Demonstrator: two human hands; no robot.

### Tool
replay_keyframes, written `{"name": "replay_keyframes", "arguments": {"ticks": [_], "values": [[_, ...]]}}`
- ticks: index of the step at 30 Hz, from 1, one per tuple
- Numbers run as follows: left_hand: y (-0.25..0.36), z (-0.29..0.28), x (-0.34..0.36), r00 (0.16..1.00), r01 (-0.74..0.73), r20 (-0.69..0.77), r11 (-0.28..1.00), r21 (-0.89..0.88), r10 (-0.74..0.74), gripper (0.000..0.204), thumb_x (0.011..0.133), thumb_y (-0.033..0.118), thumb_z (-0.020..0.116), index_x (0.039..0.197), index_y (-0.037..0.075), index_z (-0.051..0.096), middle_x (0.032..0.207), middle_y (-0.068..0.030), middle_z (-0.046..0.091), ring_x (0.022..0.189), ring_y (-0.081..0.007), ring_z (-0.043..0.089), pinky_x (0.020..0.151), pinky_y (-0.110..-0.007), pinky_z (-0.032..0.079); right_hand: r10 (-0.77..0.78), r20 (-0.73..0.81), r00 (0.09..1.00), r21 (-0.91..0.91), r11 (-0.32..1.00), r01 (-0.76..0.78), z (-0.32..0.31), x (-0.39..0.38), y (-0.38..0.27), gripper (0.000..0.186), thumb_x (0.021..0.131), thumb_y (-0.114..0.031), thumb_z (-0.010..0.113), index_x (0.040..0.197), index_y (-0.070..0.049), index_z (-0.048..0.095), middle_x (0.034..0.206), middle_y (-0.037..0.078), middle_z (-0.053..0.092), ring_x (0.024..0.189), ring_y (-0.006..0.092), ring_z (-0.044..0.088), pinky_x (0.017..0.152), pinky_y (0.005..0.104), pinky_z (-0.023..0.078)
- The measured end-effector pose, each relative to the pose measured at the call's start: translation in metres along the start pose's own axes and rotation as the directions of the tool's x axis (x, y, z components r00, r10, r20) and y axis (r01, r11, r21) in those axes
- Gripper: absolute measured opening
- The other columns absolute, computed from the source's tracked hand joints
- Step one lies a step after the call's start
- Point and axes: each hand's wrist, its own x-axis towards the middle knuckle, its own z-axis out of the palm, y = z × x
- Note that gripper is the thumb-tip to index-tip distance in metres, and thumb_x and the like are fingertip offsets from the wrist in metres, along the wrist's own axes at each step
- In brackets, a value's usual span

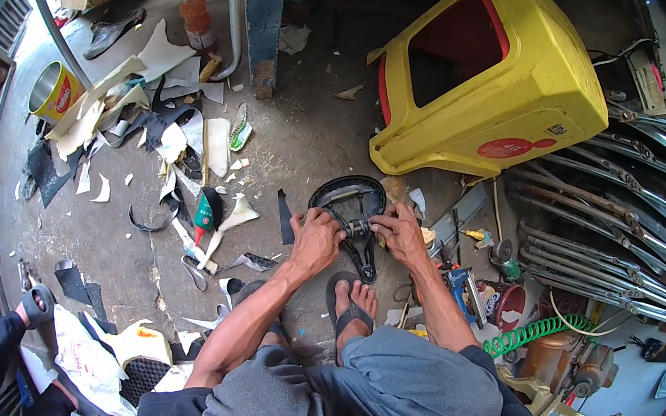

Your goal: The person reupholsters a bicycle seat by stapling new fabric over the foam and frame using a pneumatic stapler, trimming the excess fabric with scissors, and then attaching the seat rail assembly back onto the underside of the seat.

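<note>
Bicycle saddle [349, 206] lies upside down on the concrete floor [307, 128], just ahead of the sandalled foot [350, 299]. Black shell, wide rear end away from the person, narrow nose toward the foot. Metal rails and clamp exposed across the middle. Left hand [316, 239] clamps the saddle's left edge, fingers curled onto the rail area. Right hand [397, 232] closed on the right side at the clamp, thumb pointing inward. Both forearms extended forward from the knees, wrists nearly level, hands almost touching across the rails. Yellow plastic stool [491, 72] tipped over just beyond on the right. Chrome tubes [625, 214] stacked far right. Paper and leather scraps [174, 136] scattered left.
</note>
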Motion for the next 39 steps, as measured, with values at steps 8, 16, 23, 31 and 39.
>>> {"name": "replay_keyframes", "arguments": {"ticks": [8,16,23,31,39], "values": [[0.001,-0.001,-0.003,0.998,-0.024,-0.051,0.999,0.031,0.026,0.018,0.088,0.022,0.070,0.098,0.007,0.073,0.108,-0.0083,0.067,0.123,-0.0281,0.053,0.098,-0.062,0.031,-0.017,0.019,1.000,-0.041,0.999,0.018,0.001,0.000,-0.002,0.022,0.085,-0.013,0.076,0.105,-0.009,0.079,0.097,0.013,0.059,0.098,0.0325,0.056,0.087,0.0421,0.048],[0.006,0.001,-0.004,0.996,-0.014,-0.086,0.999,0.042,0.018,0.016,0.088,0.019,0.071,0.098,0.006,0.072,0.106,-0.0087,0.067,0.122,-0.0277,0.054,0.099,-0.058,0.031,0.066,-0.079,0.995,0.023,0.998,-0.064,0.012,-0.002,0.000,0.020,0.084,-0.012,0.077,0.104,-0.010,0.079,0.094,0.012,0.058,0.096,0.0304,0.056,0.085,0.0403,0.048],[0.009,0.004,-0.003,0.994,0.011,-0.112,1.000,-0.004,-0.012,0.016,0.086,0.017,0.072,0.098,0.007,0.070,0.103,-0.0085,0.065,0.116,-0.0285,0.056,0.100,-0.057,0.032,0.099,-0.089,0.991,0.020,0.995,-0.097,0.012,-0.001,-0.003,0.019,0.084,-0.013,0.078,0.103,-0.010,0.080,0.094,0.011,0.058,0.096,0.0303,0.056,0.087,0.0400,0.047],[0.011,0.003,-0.004,0.989,0.010,-0.150,1.000,-0.016,-0.012,0.017,0.086,0.017,0.073,0.099,0.006,0.069,0.101,-0.0087,0.062,0.113,-0.0288,0.057,0.102,-0.058,0.032,0.147,-0.006,0.989,-0.018,0.989,-0.147,0.007,0.003,-0.007,0.018,0.087,-0.018,0.075,0.103,-0.011,0.080,0.097,0.013,0.058,0.100,0.0327,0.055,0.089,0.0416,0.047],[0.011,0.003,-0.001,0.997,0.005,-0.079,0.999,0.036,-0.002,0.014,0.089,0.015,0.069,0.099,0.005,0.069,0.104,-0.0104,0.062,0.116,-0.0288,0.057,0.103,-0.059,0.031,0.151,0.020,0.988,-0.051,0.987,-0.149,0.006,0.005,-0.005,0.018,0.087,-0.019,0.075,0.103,-0.011,0.080,0.098,0.013,0.058,0.100,0.0334,0.056,0.089,0.0421,0.047]]}}
